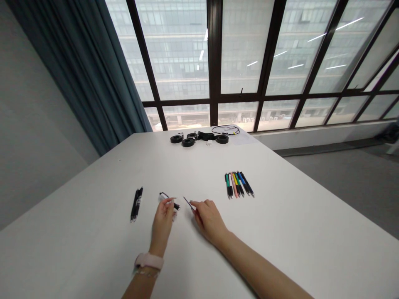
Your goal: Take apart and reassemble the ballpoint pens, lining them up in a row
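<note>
Left hand (162,220): fingertips pinching black pen barrel (170,200), held just above white table (296,232)
Right hand (208,218): fingertips pinching thin dark rod (188,202), possibly refill; too small to confirm
Pair of black pens (136,204) lying left of hands
Row of coloured pens (238,184) lying right, well apart

Six coloured pens (238,184) lie in a row on the table (296,232), and two black pens (136,204) lie together. Four black rings (188,142) sit at the far end. Each of the two hands holds one pen part.
</note>
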A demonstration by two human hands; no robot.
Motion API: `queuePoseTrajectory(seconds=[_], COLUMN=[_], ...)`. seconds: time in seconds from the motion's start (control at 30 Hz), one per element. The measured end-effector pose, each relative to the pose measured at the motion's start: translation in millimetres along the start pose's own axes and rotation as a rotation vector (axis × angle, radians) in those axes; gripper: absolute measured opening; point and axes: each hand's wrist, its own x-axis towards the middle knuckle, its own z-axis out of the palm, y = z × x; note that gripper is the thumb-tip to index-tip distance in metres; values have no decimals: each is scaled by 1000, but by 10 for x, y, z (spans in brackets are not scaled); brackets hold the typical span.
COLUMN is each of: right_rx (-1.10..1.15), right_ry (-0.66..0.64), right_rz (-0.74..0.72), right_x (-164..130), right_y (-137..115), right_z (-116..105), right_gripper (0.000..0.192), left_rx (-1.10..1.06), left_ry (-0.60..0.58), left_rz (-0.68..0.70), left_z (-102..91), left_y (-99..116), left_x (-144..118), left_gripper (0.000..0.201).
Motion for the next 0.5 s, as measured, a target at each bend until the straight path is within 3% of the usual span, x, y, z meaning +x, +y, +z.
queuePoseTrajectory(seconds=[0.27, 0.5], right_rx=[59, 55], right_ry=[28, 50], right_rz=[-148, -211], right_x=[-3, -18], right_y=[-61, -23], right_z=[-107, -62], right_gripper=[25, 26], left_rx=[-75, -131], left_ry=[141, 172], left_rz=[-56, -75], left_z=[-32, -20], left_y=[52, 65], left_x=[-5, -7], left_gripper=[48, 47])
